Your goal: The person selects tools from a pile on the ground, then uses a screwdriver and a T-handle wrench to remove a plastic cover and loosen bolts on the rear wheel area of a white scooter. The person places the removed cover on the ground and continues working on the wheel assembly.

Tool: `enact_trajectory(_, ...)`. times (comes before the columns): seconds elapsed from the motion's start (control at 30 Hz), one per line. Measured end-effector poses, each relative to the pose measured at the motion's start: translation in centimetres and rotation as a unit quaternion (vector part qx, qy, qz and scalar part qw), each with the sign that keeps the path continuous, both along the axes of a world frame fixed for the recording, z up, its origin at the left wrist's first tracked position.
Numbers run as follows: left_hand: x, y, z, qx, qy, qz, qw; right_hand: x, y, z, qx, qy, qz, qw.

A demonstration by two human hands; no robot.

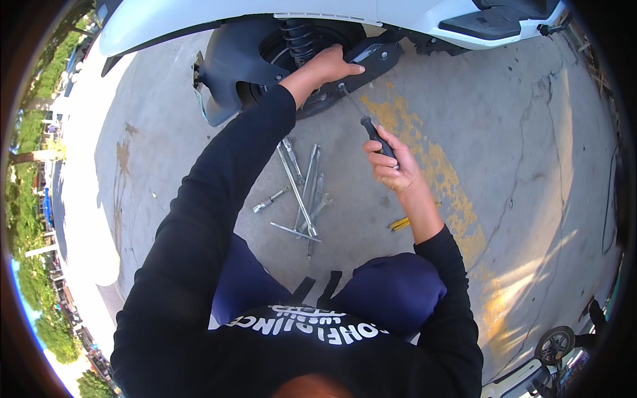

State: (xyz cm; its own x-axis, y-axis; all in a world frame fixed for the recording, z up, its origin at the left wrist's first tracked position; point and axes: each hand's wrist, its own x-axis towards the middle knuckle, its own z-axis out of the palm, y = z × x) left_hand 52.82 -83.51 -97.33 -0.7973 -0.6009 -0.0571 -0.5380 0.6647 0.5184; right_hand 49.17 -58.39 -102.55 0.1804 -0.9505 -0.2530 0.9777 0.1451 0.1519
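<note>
The left hand (327, 66) reaches under white, glossy vehicle bodywork (232, 18), beside a black coil spring (298, 41), its thumb over a dark grey, elongated panel (379, 63). The fingers of the right hand (398, 159) wrap a black-handled screwdriver with a slim metal shaft (369, 127), its tip at the panel's lower edge. Long, silver metal hand tools (298, 190) lie crisscrossed on the grey concrete floor (491, 113); a thin yellow object (401, 225) lies beside the right forearm.

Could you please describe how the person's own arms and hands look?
Both arms wear plain black long sleeves: the left sleeve ends near the wrist, the right sleeve farther up the forearm. The left hand and right hand are ungloved, with no watch visible.
</note>
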Motion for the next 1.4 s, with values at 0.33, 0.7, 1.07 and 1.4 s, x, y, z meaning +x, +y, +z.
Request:
enact_trajectory(0.33, -1.6, -0.1, -0.4, -0.051, -0.076, -0.03, 0.995, 0.4, -0.3, 4.3, 0.16, 0.488, 0.077, 0.854)
enact_trajectory(0.7, 1.5, 2.3, -1.0, -0.123, 0.175, -0.018, 0.977, -0.6, 0.1, 4.6, 0.176, 0.325, 0.019, 0.929)
enact_trajectory(1.07, 6.8, 14.0, -4.0, 0.692, 0.278, 0.176, 0.643, 1.8, 1.4, 0.3, 0.034, 0.928, -0.201, 0.313)
enact_trajectory(1.4, 6.8, 13.3, -3.9, 0.65, 0.247, 0.173, 0.698, 0.8, 2.4, 3.6, 0.109, 0.267, -0.001, 0.958)
